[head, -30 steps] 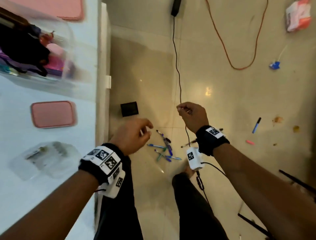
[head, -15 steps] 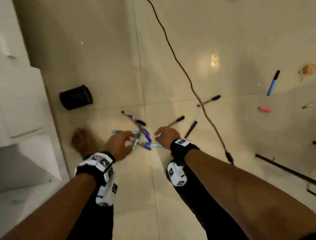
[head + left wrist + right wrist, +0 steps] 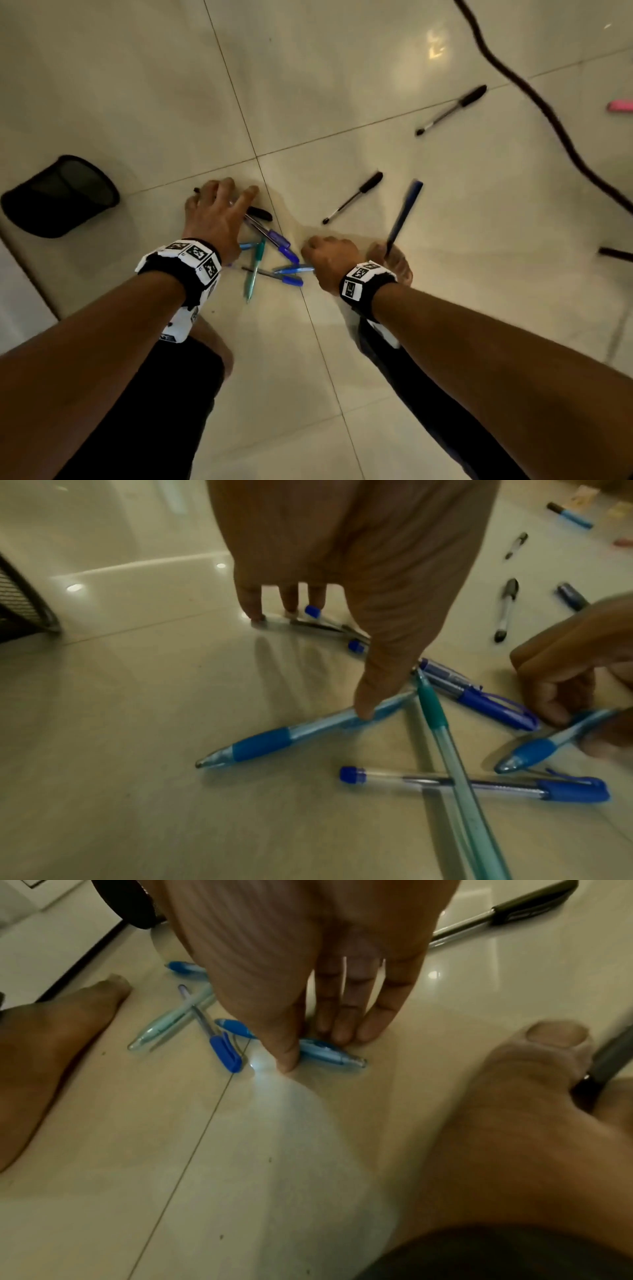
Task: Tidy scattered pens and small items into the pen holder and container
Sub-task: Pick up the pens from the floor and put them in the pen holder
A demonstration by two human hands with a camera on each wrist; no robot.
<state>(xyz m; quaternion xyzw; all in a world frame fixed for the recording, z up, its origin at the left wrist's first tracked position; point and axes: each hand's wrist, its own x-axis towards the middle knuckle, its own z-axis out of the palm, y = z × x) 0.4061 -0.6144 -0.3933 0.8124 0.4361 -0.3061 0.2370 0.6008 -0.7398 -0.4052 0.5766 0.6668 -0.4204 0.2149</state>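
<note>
Both hands work my pen pile (image 3: 270,255) beside the pen holder (image 3: 60,195). My left hand (image 3: 215,219) spreads straight fingers over it; my right hand (image 3: 330,262) pinches a light-blue pen (image 3: 329,1051).

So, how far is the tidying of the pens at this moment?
Nothing looks stored yet: the mesh pen holder lies tipped on the floor. In hand: the right hand pinches a light-blue pen; the left hand touches another pen. Left: the green pen, black pens, and others.

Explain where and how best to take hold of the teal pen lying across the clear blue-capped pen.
Probably pinch the teal pen from above at mid-barrel, just above where it crosses the blue-capped pen. There it rides raised off the floor, leaving fingertip room either side.
</note>
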